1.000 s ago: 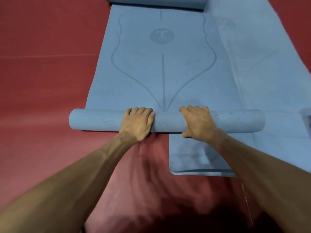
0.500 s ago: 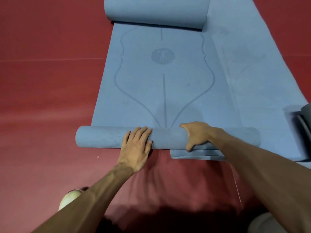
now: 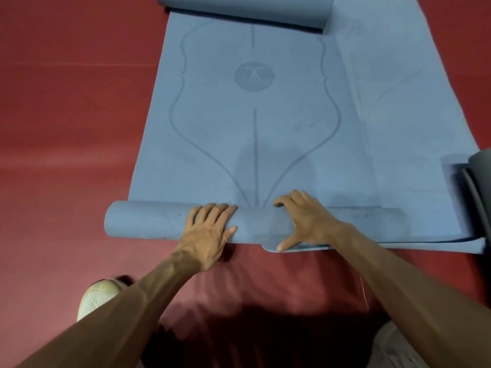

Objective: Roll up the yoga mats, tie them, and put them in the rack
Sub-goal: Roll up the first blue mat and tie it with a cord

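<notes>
A blue yoga mat [image 3: 292, 144] with a printed line pattern lies lengthwise on the red floor. Its near end is wound into a roll [image 3: 148, 224] that lies crosswise in front of me. My left hand [image 3: 210, 229] lies on the roll left of centre, fingers bent over its top. My right hand [image 3: 305, 221] grips the roll right of centre, fingers hooked over the far side and thumb spread down to the near edge. The mat's far end [image 3: 244, 6] is also curled into a roll.
A second blue mat [image 3: 414, 102] lies flat under and to the right of the first. A dark grey rolled mat [image 3: 479, 192] sits at the right edge. My shoes show at bottom left [image 3: 98, 296] and bottom right [image 3: 393, 343].
The roll has travelled forward along the mat and grown a little thicker. My left hand went flat, then bent over the roll again; my right hand shifted its hold.
</notes>
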A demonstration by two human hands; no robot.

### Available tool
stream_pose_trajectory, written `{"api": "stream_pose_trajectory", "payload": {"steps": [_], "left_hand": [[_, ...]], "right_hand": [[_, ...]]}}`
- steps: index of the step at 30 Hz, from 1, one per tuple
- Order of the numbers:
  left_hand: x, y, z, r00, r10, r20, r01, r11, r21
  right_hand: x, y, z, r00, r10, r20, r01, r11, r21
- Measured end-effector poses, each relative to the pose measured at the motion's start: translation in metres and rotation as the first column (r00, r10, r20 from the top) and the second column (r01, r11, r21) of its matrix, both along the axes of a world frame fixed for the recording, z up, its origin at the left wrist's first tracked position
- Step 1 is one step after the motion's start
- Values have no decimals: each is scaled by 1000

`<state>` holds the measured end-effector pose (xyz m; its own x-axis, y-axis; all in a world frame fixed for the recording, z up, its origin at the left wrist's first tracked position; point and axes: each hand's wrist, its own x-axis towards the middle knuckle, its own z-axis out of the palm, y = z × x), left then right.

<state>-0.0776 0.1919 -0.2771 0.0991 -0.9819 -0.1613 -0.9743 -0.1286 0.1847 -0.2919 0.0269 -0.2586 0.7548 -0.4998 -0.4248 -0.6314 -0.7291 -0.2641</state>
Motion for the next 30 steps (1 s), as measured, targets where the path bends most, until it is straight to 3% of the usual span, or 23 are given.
{"api": "stream_pose_trajectory", "payload": {"steps": [6, 9, 15, 21, 25, 30], "left_hand": [[5, -16, 4, 999, -5, 32, 6, 1000, -30], [10, -30, 8, 999, 0, 44, 1, 1000, -6], [25, -65, 12, 1000, 16, -3, -15, 997, 79], [43, -105, 12, 982, 144, -121, -121, 977, 174], [50, -121, 10, 979, 170, -108, -144, 965, 218], [45, -118, 15, 987, 156, -38, -149, 979, 136]], "right_hand": [[-14, 23, -11, 970, 69, 234, 26, 925, -378], [-12, 38, -18, 956, 5, 294, 134, 884, -448], [-1, 53, -26, 955, -95, 281, 217, 870, -443], [18, 15, -14, 982, -143, 126, 176, 935, -308], [27, -3, -4, 991, -123, 52, 133, 940, -314], [35, -17, -4, 994, -102, -26, 88, 945, -315]]}}
